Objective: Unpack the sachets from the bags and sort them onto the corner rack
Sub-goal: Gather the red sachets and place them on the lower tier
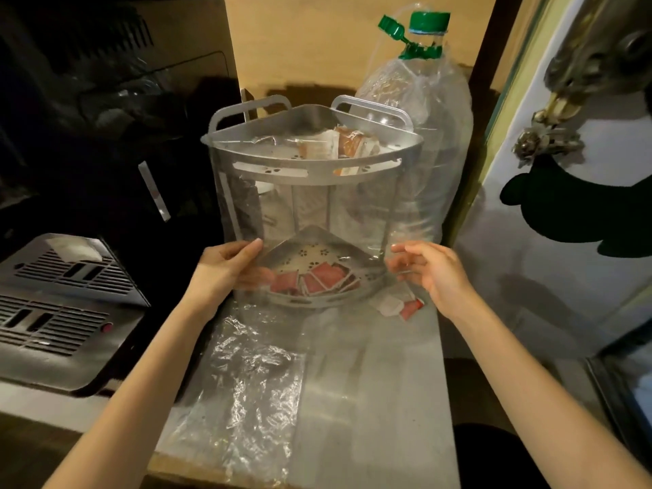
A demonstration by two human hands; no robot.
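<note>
Dim kitchen corner, grey counter [370, 382] underneath. From the left I see my left hand [225, 268] pinching one edge of a clear bag [307, 213], held up in front of the rack [310, 160], probably to check it is empty. Red sachets [317, 278] lie on the lower shelf, paler ones above, a few loose by my right hand [428, 270], whose fingers are relaxed and spread at the bag's other edge.
</note>
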